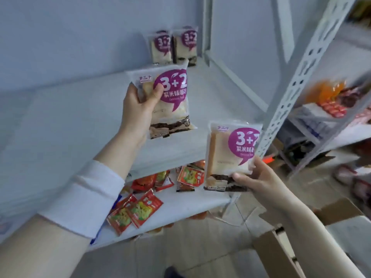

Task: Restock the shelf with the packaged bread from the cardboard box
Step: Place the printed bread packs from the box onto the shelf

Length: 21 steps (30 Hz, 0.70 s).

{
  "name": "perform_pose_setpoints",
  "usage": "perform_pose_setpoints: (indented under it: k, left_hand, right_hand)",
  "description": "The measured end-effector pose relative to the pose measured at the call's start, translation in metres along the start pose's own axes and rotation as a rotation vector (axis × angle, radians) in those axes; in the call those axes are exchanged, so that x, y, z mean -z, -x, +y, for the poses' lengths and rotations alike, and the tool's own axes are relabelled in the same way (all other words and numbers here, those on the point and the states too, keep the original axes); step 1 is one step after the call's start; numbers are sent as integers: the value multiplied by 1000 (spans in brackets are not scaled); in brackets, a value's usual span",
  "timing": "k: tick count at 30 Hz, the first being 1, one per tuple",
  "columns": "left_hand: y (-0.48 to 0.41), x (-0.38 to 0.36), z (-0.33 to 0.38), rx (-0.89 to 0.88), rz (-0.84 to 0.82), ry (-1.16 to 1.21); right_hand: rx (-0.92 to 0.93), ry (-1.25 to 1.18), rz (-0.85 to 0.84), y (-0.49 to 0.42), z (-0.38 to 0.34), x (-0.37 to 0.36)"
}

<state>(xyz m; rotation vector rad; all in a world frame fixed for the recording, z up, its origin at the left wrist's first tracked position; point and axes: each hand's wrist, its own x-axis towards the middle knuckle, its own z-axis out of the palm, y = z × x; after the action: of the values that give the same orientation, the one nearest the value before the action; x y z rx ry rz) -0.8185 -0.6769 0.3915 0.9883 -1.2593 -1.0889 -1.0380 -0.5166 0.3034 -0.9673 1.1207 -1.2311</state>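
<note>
We face a white shelf (84,109), its board mostly bare, with a perforated upright (297,77) at its right corner. The cardboard box (281,255) sits open at lower right on the floor. Red snack packets (140,209) lie scattered on the lower board. Our left hand (138,109) grips one bread packet (170,105) above the shelf; our right hand (259,177) clasps another packet (230,155) near the upright. Two packets (172,47) stand upright at the back.

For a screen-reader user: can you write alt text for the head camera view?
Each hand, left hand and right hand, holds a packaged bread over a white shelf where two more packs stand at the back.
</note>
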Motion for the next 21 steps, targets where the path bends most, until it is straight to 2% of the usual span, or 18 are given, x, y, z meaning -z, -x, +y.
perform_pose_setpoints:
  k: [6,13,16,21]
  left_hand:
    - [-88,43,-33,40,33,-98]
    - [-199,5,-79,22,33,-46]
    - [-243,-13,-102,27,92,-57]
    - [-301,-35,-132,33,220,-49]
  right_hand:
    - [40,154,106,-133,-19,-32]
    - [82,167,159,-291,-49,0]
    - [87,187,183,-361,-55,18]
    - [144,359,169,-445,-62,31]
